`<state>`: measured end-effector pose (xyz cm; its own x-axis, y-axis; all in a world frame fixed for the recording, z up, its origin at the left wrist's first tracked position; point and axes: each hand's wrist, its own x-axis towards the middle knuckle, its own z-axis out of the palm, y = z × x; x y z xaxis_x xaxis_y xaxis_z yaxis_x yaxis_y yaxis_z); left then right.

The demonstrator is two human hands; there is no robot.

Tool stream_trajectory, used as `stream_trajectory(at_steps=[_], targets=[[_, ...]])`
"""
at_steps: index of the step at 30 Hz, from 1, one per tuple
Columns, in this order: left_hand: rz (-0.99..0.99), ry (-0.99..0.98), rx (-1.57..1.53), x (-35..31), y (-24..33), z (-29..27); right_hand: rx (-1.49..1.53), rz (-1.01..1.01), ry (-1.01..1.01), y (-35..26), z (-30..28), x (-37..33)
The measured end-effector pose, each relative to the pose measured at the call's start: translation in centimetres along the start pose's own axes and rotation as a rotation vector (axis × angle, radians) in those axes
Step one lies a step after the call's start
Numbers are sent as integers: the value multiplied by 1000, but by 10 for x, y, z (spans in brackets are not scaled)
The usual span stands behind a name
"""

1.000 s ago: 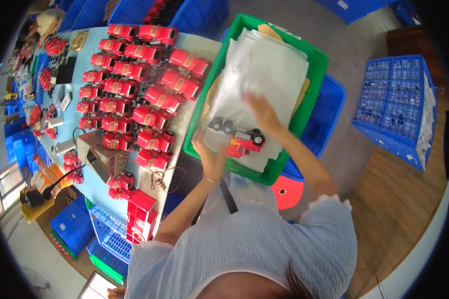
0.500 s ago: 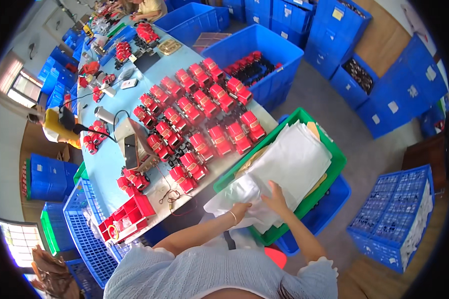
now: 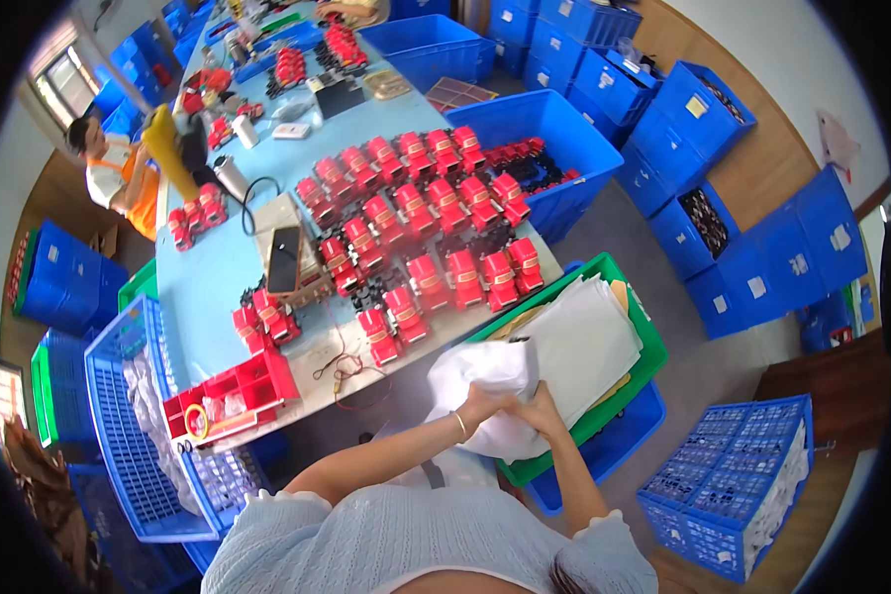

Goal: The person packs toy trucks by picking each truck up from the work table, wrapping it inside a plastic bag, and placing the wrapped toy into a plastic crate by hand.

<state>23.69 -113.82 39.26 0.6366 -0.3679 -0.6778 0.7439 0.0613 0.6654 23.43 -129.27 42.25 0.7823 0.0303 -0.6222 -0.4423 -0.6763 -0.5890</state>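
Note:
My left hand (image 3: 478, 407) and my right hand (image 3: 539, 412) are close together, both closed on the lower part of a thin white bag (image 3: 482, 368). The bag is puffed out and creased above my fingers, with a small dark patch at its upper edge. Whether anything is inside, I cannot tell. Under and beside it lies a stack of flat white sheets (image 3: 592, 332) in a green crate (image 3: 653, 348), with brownish sheets showing at the stack's edges. My fingertips are partly hidden in the bag's folds.
Left of the crate, rows of red toy trucks (image 3: 428, 284) cover the table (image 3: 208, 327). A phone (image 3: 284, 259) and a red divided tray (image 3: 243, 391) sit there too. A blue tub (image 3: 619, 436) is below the crate. Another person (image 3: 119, 178) is across the table.
My hands have drawn together and gathered the white bag, which was spread flatter over the stack. It now bulges upward. The view has shifted, and the person across the table shows more.

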Motion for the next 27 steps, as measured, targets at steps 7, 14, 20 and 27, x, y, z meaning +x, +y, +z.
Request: stream_trajectory(at_steps=[7, 14, 20, 27], targets=[[733, 36, 52, -105, 107, -73, 847, -508, -28, -158, 1, -53], [894, 155, -32, -252, 121, -213, 536, -938, -539, -272, 107, -17], [910, 380, -59, -335, 62, -306, 373, -958, -720, -345, 223, -31], [1120, 684, -543, -385, -15, -462, 292, -789, -866, -461, 406, -47]])
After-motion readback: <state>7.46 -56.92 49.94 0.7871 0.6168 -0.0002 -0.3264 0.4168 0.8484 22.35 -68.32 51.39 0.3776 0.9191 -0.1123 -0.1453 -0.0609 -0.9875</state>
